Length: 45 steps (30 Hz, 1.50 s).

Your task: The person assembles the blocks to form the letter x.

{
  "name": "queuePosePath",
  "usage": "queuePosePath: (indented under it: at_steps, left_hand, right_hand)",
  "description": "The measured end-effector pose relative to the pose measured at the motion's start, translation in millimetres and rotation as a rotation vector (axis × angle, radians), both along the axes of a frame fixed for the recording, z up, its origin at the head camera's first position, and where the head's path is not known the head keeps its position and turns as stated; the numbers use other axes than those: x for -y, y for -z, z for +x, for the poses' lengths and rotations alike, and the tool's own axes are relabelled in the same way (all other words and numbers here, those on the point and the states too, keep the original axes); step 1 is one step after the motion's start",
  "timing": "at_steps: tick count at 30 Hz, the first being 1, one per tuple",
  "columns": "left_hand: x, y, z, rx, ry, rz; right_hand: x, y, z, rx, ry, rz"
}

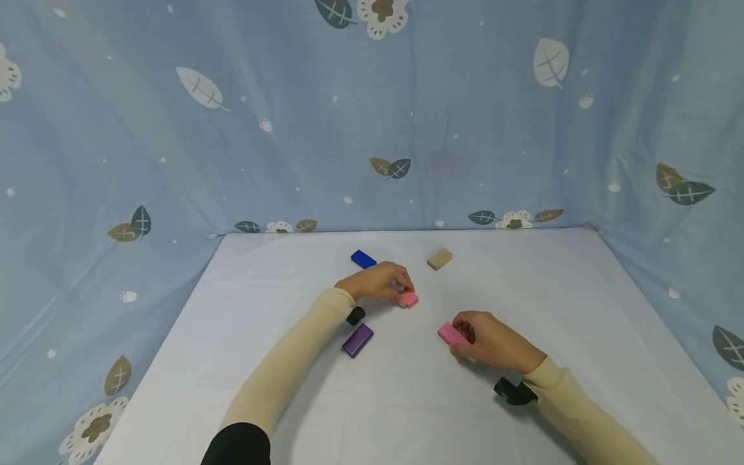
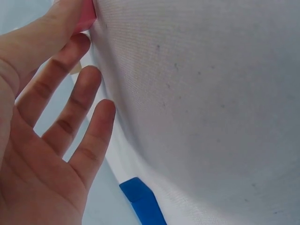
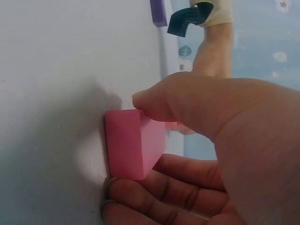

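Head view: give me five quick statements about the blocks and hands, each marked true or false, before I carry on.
1. The right hand grips a pink block. True.
2. The purple block lies on the white cloth, touched by neither hand. True.
3. The left hand holds the purple block. False: it pinches a coral-pink block.
4. The wooden block is in the right hand. False: it lies on the white cloth, beyond both hands.
5. The blue block lies to the right of the wooden block. False: it lies to the left.

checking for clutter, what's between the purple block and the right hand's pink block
The head view shows only bare white cloth between the purple block and the pink block in the right hand.
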State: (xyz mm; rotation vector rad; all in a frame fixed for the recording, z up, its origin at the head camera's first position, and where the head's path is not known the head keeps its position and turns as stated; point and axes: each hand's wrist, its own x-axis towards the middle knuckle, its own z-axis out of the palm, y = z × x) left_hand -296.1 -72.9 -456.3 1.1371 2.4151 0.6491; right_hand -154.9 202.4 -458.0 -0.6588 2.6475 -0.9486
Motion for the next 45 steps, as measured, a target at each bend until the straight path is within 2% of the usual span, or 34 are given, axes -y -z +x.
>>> queuePosePath:
  at_steps: [11, 20, 27, 34, 45]
  left_hand:
    - [-1.0, 0.0, -0.4, 0.007, -0.002, -0.01]
    - [-1.0, 0.9, 0.1, 0.021, -0.011, 0.004]
    - [-1.9, 2.0, 0.0, -0.002, 0.013, 0.006]
    - [-0.3, 2.2, 0.6, -0.008, 0.0, 0.003]
    - [-0.1, 1.1, 0.2, -0.024, 0.011, 0.007]
  right_hand:
    - [1.6, 2.8, -3.7, -0.017, 0.041, 0.058]
    - [0.6, 3.9, -4.5, -0.032, 0.04, 0.045]
    - [1.5, 4.3, -4.2, -0.013, 0.055, 0.042]
    - [3.9, 1.1, -6.5, -0.007, 0.06, 0.047]
    - [6.1, -2.0, -8.2, 0.0, 0.067, 0.045]
